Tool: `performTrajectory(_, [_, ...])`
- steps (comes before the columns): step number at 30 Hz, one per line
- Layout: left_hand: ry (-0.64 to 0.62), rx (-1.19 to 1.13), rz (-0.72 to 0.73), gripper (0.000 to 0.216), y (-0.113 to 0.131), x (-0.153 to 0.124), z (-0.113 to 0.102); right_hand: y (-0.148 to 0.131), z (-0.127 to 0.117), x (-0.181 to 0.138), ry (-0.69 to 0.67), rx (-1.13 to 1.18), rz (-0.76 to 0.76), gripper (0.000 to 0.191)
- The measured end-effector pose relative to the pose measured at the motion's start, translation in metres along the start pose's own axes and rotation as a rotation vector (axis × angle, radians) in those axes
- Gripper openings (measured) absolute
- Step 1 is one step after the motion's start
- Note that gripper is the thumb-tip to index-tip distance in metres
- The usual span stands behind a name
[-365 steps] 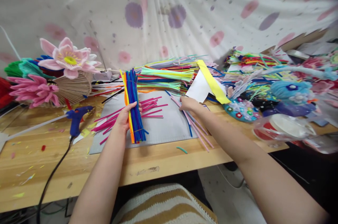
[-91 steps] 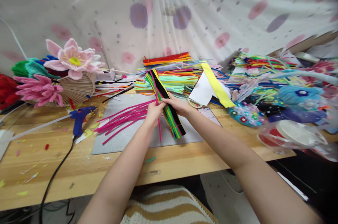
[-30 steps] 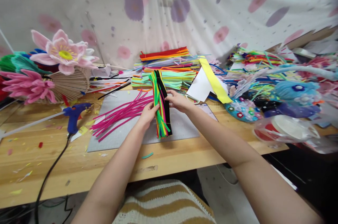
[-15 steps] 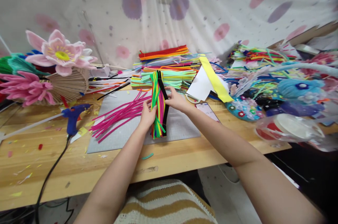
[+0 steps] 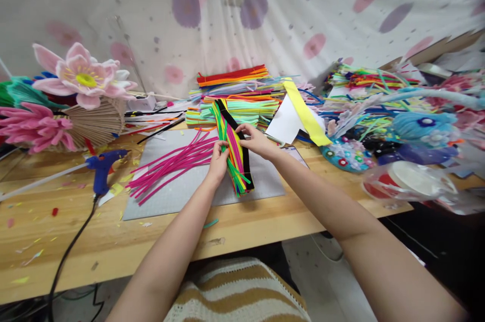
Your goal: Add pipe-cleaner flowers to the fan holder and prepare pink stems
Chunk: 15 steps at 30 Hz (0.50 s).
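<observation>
A bundle of mixed-colour pipe cleaners [image 5: 235, 157], green, yellow, pink and black, is held over a grey cutting mat [image 5: 189, 188]. My left hand [image 5: 219, 159] grips its left side, fingers pinched on the strands. My right hand [image 5: 256, 140] holds the right side near the black strands, fingers curled on it. A loose spread of bright pink pipe cleaners [image 5: 170, 164] lies on the mat just left of my left hand.
Stacked pipe cleaner packs [image 5: 235, 94] sit behind the mat. A blue glue gun [image 5: 101, 170] with its black cord lies to the left, by large pink fabric flowers [image 5: 81, 77]. White and yellow paper [image 5: 299, 120], craft clutter and a tape roll [image 5: 409, 180] fill the right.
The bundle has tilted so its lower end swings right, and my hands shifted slightly along it. Earlier my left hand held a blue and orange bundle instead.
</observation>
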<state>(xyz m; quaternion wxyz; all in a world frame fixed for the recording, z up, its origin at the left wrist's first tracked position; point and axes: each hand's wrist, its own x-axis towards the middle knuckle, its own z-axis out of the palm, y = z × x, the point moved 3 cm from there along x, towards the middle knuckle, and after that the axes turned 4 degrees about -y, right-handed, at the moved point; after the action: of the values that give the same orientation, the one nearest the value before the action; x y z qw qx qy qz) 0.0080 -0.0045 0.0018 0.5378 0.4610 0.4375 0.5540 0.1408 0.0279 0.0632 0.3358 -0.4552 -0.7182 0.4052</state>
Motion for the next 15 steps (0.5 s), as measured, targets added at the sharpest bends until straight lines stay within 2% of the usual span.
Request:
performTrajectory(3, [-0.013,-0.011,-0.007,0.005,0.002,0.005,0.001,-0.001,-0.005,-0.002,-0.032,0.034,-0.027,0.026])
performTrajectory(6, [-0.040,0.050,-0.001,0.013,-0.001,0.009,0.001,-0.003,-0.006,-0.005,-0.080,0.006,-0.067,0.028])
performTrajectory(10, [-0.082,0.234,0.023,0.016,-0.008,0.006,-0.002,0.003,-0.002,-0.007,-0.072,-0.101,-0.073,0.031])
performTrajectory(12, [-0.040,0.412,0.035,0.023,-0.007,0.003,-0.004,0.009,0.003,-0.006,-0.075,-0.155,-0.036,0.031])
performTrajectory(15, [0.115,0.682,0.128,0.032,0.004,-0.002,-0.009,0.016,0.012,-0.003,-0.085,-0.257,0.006,0.024])
